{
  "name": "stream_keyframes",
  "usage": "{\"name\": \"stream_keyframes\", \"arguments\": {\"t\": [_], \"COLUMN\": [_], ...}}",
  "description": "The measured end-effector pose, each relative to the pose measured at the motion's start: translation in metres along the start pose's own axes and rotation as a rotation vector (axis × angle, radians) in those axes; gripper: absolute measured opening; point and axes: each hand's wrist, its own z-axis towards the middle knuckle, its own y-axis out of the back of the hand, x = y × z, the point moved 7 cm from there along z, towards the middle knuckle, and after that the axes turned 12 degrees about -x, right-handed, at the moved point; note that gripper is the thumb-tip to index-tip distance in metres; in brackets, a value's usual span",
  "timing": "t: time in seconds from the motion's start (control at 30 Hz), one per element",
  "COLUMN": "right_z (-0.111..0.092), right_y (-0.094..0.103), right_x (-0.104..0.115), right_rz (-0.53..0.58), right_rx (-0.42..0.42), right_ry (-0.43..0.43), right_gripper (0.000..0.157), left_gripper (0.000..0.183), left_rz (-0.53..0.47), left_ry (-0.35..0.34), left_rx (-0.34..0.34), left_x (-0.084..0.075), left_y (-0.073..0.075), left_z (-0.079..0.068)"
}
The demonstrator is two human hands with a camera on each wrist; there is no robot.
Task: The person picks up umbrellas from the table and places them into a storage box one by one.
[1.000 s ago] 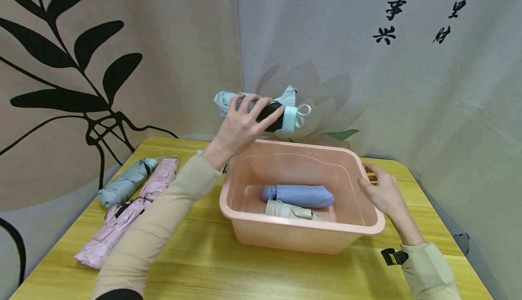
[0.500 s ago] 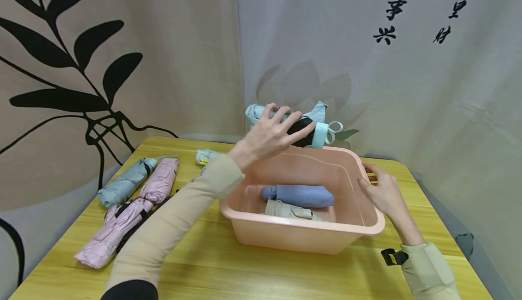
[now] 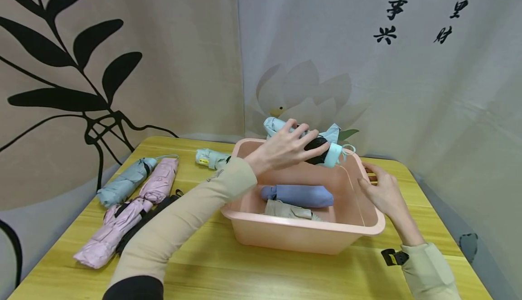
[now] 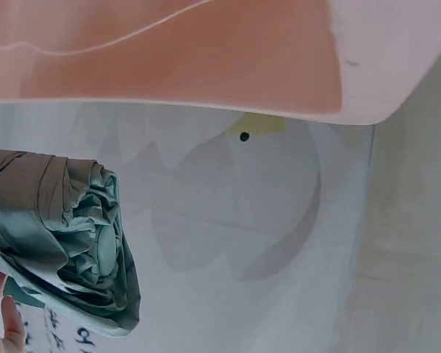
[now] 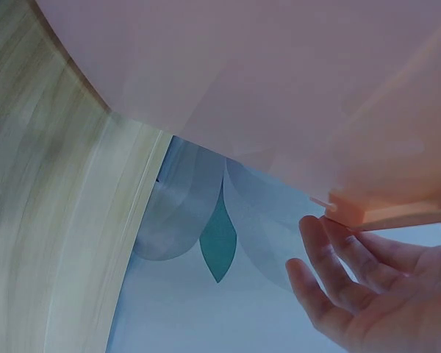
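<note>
My left hand (image 3: 288, 149) grips a folded light-blue umbrella (image 3: 334, 155) with a black section and a looped strap, above the back part of a pink plastic tub (image 3: 293, 236). The left wrist view shows the umbrella's bunched fabric end (image 4: 81, 235) below the tub's rim line. On the tub's right side my right hand (image 3: 383, 192) holds the rim, thumb at the top edge and fingers (image 5: 323, 257) bent under it outside. Inside the tub lie a folded blue umbrella (image 3: 302, 195) and a pale grey-green one (image 3: 289, 210).
Left on the wooden table (image 3: 228, 273) lie a teal folded umbrella (image 3: 128, 182), two pink ones, the nearer (image 3: 108, 239) and the farther (image 3: 161, 180), and a black one (image 3: 151, 214) partly behind my sleeve. A pale mint umbrella (image 3: 212, 158) lies behind the forearm. Printed curtains stand behind.
My left hand has carried the light-blue umbrella to the right and down, from behind the tub's back left to over its back rim. My right hand stays on the rim.
</note>
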Motion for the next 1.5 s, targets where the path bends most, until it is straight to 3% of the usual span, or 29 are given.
{"name": "stream_keyframes", "arguments": {"t": [0.6,0.77,0.93,1.07,1.27,1.5], "right_z": [-0.001,0.0,0.0,0.001,0.001,-0.001], "right_y": [0.0,0.001,0.001,0.002,0.003,0.002], "right_x": [0.001,0.002,0.002,0.003,0.004,0.003], "right_rz": [-0.032,-0.04,-0.04,-0.042,-0.039,-0.025], "right_rx": [-0.014,-0.03,-0.041,-0.063,-0.062,-0.047], "right_ry": [0.01,0.011,0.022,0.035,0.033,0.035], "right_gripper": [0.051,0.052,0.049,0.047,0.048,0.048], "left_gripper": [0.039,0.033,0.044,0.034,0.046,0.054], "left_rz": [-0.056,-0.102,-0.162,-0.164,-0.198,-0.209], "left_ry": [-0.046,-0.088,-0.128,-0.173,-0.237,-0.282], "left_rx": [0.025,0.082,0.132,0.164,0.291,0.331], "left_x": [-0.025,-0.041,-0.055,-0.063,-0.075,-0.085], "left_y": [-0.02,-0.03,-0.037,-0.042,-0.05,-0.053], "left_z": [0.012,0.007,0.004,0.002,-0.005,-0.009]}}
